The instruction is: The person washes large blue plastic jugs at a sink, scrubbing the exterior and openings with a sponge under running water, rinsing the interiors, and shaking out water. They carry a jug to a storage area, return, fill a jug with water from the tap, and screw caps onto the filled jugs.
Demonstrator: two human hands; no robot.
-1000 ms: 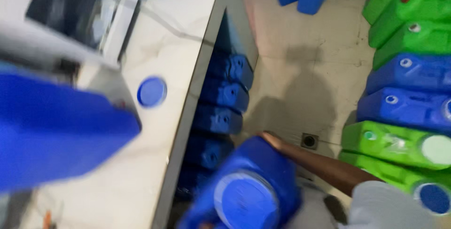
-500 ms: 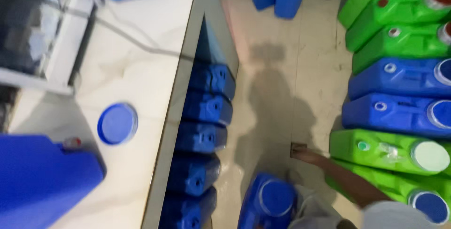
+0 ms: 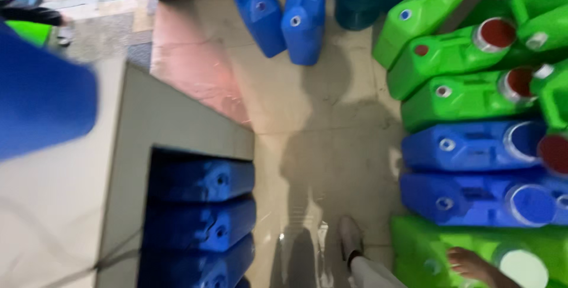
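1. Pale tiled floor runs between a beige worktable and stacked plastic jerrycans.
2. Right hand shows at the bottom edge, fingers spread loosely and flat on a lying green plastic jerrycan with a white cap, not gripping it.
3. Left hand is out of view.
4. Just above lie blue jerrycans, then more green ones with red caps.
5. Blue jerrycans sit in a row beside the worktable.
6. A grey shoe stands on the floor.

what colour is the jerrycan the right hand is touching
Green, with a white cap; the right hand rests on the jerrycan in the head view.
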